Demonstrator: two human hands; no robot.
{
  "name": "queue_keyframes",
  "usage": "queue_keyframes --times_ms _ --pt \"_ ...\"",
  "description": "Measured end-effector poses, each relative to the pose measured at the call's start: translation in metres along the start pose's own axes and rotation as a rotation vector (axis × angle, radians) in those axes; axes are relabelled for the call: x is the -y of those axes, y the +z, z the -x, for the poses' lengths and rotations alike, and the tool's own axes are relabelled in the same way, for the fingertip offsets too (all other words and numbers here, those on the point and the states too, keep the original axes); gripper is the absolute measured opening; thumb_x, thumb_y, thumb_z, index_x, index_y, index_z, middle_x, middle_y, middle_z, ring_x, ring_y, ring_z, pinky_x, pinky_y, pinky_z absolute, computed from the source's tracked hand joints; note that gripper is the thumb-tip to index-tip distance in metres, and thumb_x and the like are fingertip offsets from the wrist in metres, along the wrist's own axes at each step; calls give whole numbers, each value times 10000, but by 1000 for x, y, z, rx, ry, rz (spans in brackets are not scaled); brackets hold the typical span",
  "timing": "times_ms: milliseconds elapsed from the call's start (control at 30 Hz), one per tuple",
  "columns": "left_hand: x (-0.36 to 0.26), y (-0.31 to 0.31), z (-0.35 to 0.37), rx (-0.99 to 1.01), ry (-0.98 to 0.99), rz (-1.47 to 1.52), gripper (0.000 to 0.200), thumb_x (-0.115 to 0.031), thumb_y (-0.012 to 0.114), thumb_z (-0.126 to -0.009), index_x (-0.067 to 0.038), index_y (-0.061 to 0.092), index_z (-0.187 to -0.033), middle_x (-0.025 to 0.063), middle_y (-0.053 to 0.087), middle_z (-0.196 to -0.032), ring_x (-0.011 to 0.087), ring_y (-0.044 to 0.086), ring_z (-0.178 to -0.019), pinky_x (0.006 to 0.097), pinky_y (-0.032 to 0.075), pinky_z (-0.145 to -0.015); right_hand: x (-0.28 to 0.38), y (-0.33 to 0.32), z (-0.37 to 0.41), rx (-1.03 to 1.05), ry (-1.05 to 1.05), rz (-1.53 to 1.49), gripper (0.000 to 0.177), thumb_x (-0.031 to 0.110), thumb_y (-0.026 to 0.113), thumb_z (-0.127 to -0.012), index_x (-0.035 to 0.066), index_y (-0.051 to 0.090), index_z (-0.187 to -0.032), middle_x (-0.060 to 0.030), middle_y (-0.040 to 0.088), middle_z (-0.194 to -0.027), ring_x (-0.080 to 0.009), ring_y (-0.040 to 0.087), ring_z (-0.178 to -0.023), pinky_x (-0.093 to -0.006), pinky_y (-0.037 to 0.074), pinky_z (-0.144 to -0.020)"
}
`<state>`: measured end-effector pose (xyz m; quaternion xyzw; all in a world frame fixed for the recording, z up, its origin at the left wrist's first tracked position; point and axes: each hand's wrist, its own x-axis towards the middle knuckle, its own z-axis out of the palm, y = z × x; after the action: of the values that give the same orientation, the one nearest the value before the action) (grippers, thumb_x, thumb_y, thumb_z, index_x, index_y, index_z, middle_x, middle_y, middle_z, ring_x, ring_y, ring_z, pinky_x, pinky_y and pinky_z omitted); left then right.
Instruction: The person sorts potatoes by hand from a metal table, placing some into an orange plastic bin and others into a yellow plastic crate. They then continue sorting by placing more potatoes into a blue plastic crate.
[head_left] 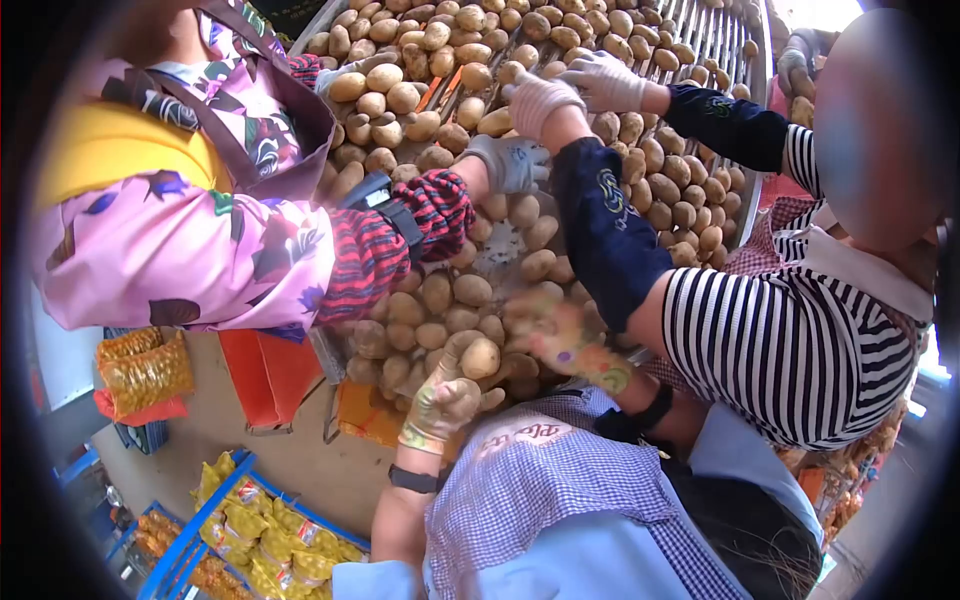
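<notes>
My left hand (443, 402), in a dirt-stained glove with a green and yellow cuff, is at the near end of a long sorting bed. Its fingers curl around a pale round potato (480, 358). My right hand (556, 342), in a similar patterned glove, is over the heap of potatoes (436, 294) to the right. Motion smears its fingers, so I cannot see whether it grips anything. More potatoes lie around both hands, and a patch of the bed (497, 248) shows among them.
Co-workers' gloved hands (508, 163) (545, 100) reach over the bed from left and right. Slatted rollers (700, 40) carry potatoes at the back. An orange bin (268, 375) stands at left, with bagged goods on a blue-framed rack (185, 545) below.
</notes>
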<state>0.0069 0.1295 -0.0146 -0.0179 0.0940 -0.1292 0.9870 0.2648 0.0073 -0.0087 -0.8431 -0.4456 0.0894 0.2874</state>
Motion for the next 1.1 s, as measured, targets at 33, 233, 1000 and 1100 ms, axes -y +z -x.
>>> queue_keyframes --times_ms 33,233,1000,1100 --pt "1 4 -2 6 -18 10 862 -31 662 -862 -242 245 -1586 100 450 -1473 353 462 -1354 535 447 -1077 -47 -13 -61 -57 -12 404 158 201 618 -863 84 685 -945 -58 659 -915 -164 614 -923 -309 518 -767" --pt "5 -8 11 -76 -46 36 793 -39 655 -852 -206 329 -1556 26 558 -1138 252 587 -1149 517 458 -1070 -171 -44 -184 284 -233 1084 184 198 558 -923 77 694 -949 -48 664 -894 -160 596 -997 -286 505 -839" --pt "20 54 8 -230 89 -770 770 -409 665 -903 -102 347 -1534 114 413 -1523 237 443 -1373 379 377 -1140 67 -36 104 272 486 -807 422 131 715 -798 18 648 -1199 -119 687 -1137 -207 670 -1046 -346 541 -934" --pt "19 19 3 -177 -136 -150 979 -574 787 -772 -49 388 -1495 164 420 -1497 283 468 -1346 417 431 -1110 68 -29 101 337 390 -757 407 112 708 -784 20 660 -1177 -138 681 -1145 -253 656 -1082 -360 524 -951"
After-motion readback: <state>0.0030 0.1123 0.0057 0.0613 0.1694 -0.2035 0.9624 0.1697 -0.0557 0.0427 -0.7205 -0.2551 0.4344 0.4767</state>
